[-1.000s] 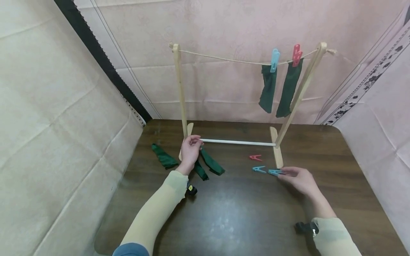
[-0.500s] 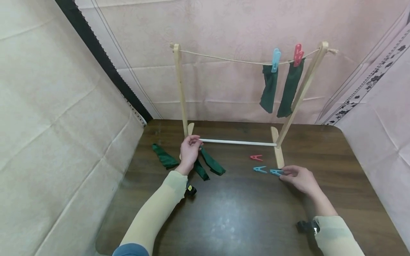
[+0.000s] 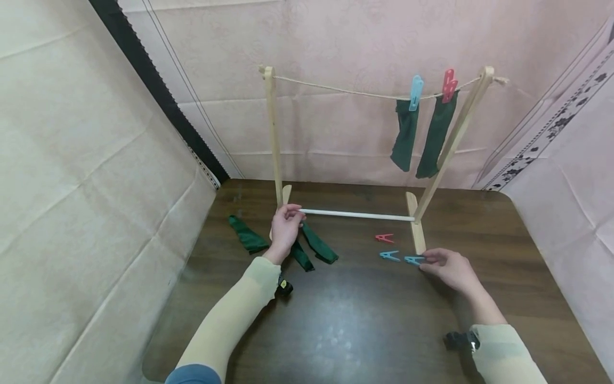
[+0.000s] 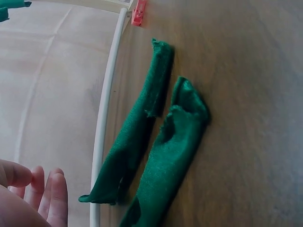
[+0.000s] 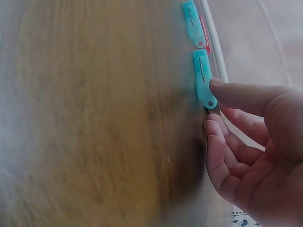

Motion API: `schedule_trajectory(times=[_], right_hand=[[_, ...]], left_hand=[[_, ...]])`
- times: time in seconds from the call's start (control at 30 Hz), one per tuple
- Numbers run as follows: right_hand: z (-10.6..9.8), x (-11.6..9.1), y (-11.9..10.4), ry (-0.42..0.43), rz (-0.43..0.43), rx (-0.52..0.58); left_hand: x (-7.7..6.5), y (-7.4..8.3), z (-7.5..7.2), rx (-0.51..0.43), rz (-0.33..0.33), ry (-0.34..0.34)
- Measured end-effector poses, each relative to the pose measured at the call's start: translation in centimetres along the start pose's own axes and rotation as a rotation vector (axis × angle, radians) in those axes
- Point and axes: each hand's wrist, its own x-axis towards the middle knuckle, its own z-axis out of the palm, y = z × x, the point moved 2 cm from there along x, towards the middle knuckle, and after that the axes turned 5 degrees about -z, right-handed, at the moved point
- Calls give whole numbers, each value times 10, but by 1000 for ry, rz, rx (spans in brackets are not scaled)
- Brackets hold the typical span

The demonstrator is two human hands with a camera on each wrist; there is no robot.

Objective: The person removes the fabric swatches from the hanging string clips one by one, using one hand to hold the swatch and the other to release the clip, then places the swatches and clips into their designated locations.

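My left hand [image 3: 285, 229] is by the left foot of a small wooden clothesline rack, near the end of its white rod [image 3: 357, 214]. In the left wrist view its fingers [image 4: 57, 194] are loosely bent with nothing between them. Beside that hand lie dark green socks [image 3: 318, 242], two of them seen close up [image 4: 163, 156]. My right hand [image 3: 448, 269] holds the handle end of a blue clothespin [image 3: 413, 260] lying on the table, the thumb [image 5: 236, 94] against it in the right wrist view. Another blue clothespin [image 3: 389, 256] and a red clothespin [image 3: 384, 238] lie to its left.
A rope [image 3: 336, 89] runs between the rack's left post [image 3: 272, 133] and right post [image 3: 455, 136]. Two green socks hang near its right end, under a blue clothespin [image 3: 415, 93] and a red clothespin [image 3: 449, 87]. Another green sock [image 3: 247, 234] lies left of the rack.
The view shifts slightly. Both hands stay in place, and the socks and clothespins keep their positions.
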Motion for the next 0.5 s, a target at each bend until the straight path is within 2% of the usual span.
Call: schedule_trajectory(times=[0.2,0.5], right_hand=[[-8,0,-3,-3,-28,9],[-29,5,-14,10,-63,4]], left_hand=[[-4,1,-7,2,-4,8],[4,13,-15,19,37,-6]])
